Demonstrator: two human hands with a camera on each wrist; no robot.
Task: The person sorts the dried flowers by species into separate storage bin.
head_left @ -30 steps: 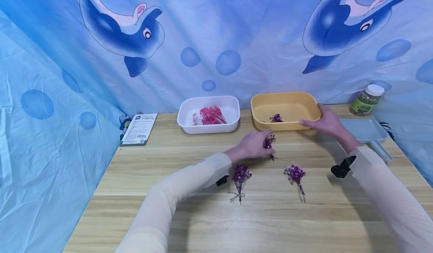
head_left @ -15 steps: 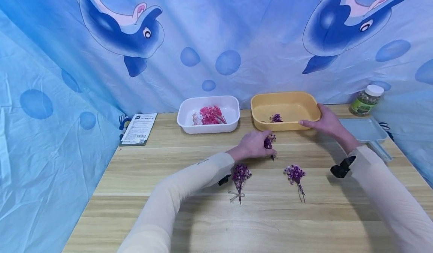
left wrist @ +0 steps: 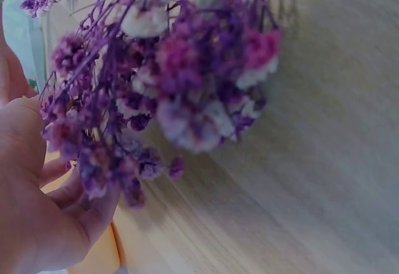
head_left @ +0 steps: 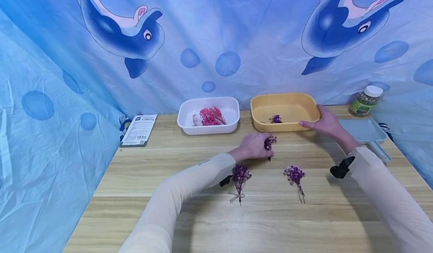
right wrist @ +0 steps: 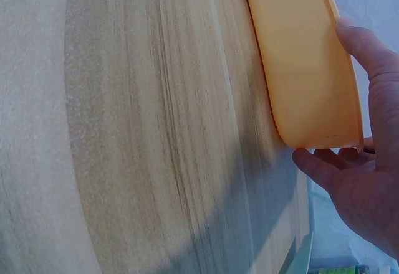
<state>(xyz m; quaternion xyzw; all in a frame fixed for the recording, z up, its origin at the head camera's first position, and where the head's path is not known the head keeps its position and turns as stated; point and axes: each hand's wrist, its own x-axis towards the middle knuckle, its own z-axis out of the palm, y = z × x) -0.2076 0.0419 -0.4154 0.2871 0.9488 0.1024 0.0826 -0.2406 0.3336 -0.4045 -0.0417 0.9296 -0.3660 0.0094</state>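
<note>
My left hand [head_left: 254, 146] pinches a small purple dried flower bunch [head_left: 268, 143] low over the table, just in front of the yellow basin [head_left: 285, 127]. With the thumb at its front rim and fingers round the right corner, my right hand [head_left: 326, 122] grips that basin; the right wrist view shows the same hold on the basin [right wrist: 305, 75]. More purple flowers [head_left: 276, 118] lie inside it. Below my left wrist lies a purple bunch tied with twine [head_left: 241, 174], its blossoms [left wrist: 187, 75] filling much of the left wrist view. Another purple bunch [head_left: 295, 174] lies to its right.
A white basin [head_left: 189, 129] holding pink dried flowers [head_left: 212, 116] stands left of the yellow one. At the back right are a lidded jar [head_left: 365, 102] and a pale blue tray with a handle [head_left: 363, 129]. A printed packet [head_left: 139, 129] lies far left, before a blue curtain [head_left: 209, 31].
The left hand and the flower bunch it pinches shift very slightly, the stem end drifting a little left. The right hand keeps its grip on the yellow basin, which stays put.
</note>
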